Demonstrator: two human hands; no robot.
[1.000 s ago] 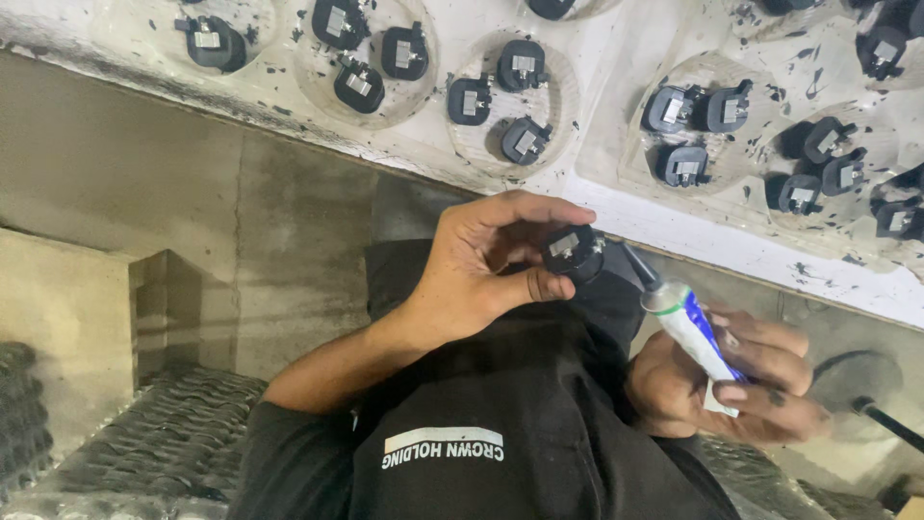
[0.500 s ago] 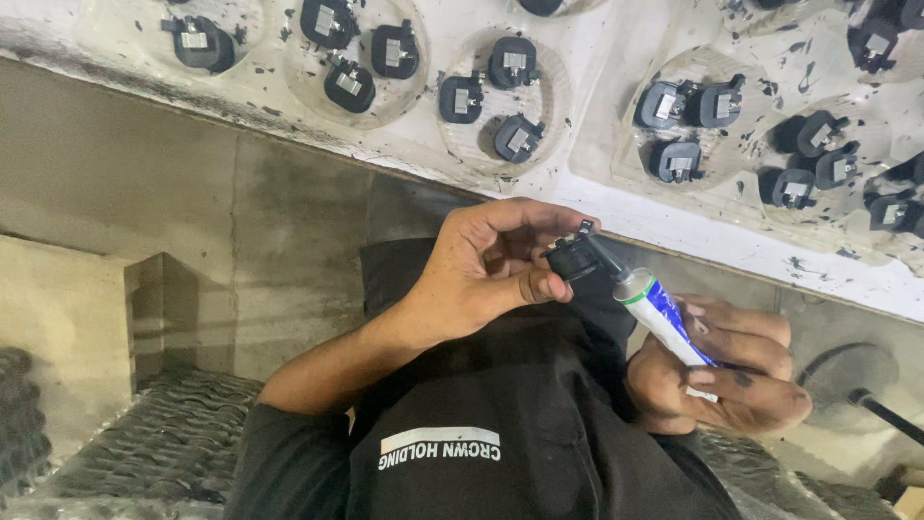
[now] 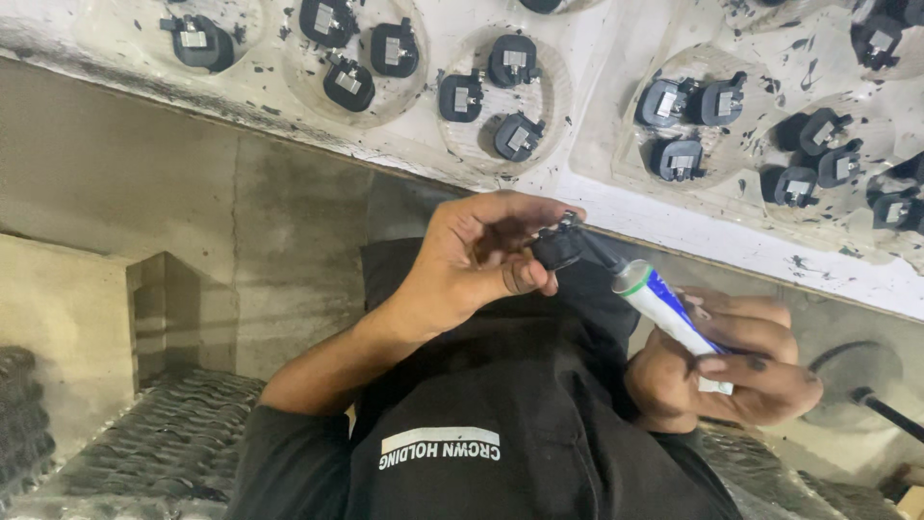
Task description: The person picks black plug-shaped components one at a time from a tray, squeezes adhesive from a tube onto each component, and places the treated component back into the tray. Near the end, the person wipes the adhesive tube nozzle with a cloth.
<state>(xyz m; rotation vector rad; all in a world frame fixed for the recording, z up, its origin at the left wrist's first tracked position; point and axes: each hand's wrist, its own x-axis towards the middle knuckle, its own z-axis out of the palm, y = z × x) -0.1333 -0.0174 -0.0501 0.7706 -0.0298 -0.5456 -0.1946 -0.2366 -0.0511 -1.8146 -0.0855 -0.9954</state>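
My left hand (image 3: pixel 469 265) pinches a small black plastic part (image 3: pixel 555 248) between thumb and fingers, just below the edge of the white table (image 3: pixel 616 207). In my right hand (image 3: pixel 729 371) is a white and blue squeeze tube (image 3: pixel 666 310), tilted up to the left. Its dark nozzle tip touches the black part. Both hands hover over my lap and my black shirt (image 3: pixel 481 424).
The stained white table carries several round clusters of similar black parts with metal contacts, such as a cluster (image 3: pixel 491 96) just above my left hand and another cluster (image 3: pixel 688 125) to the right. A concrete floor (image 3: pixel 144 193) lies left, with a metal grating (image 3: pixel 154 453) at the lower left.
My right hand has brought the tube up and left until its nozzle meets the black part. My left hand has moved slightly right with the part.
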